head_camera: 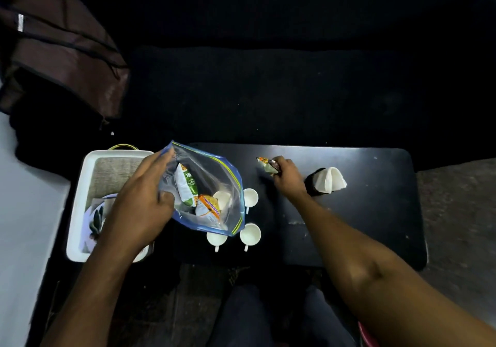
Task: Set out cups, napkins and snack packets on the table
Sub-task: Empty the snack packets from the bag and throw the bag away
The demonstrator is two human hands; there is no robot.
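My left hand (pixel 142 199) grips the open rim of a clear zip bag (pixel 214 185) held above the left end of the black table (pixel 375 226). Inside the bag lie a green-white snack packet (pixel 185 185) and an orange one (pixel 208 207). My right hand (pixel 288 175) is shut on an orange-brown snack packet (pixel 265 164), low over the table's middle. Three white cups stand by the bag: one to its right (pixel 251 197) and two in front (pixel 217 238), (pixel 250 234); another cup shows through the bag. White napkins (pixel 331 180) rest in a dark holder at the right.
A white tray (pixel 77 212) with a woven mat and a plate sits left of the table, partly under my left arm. A brown bag (pixel 59 51) lies at the far left. Dark cushion surface stretches behind the table. My knees are below the front edge.
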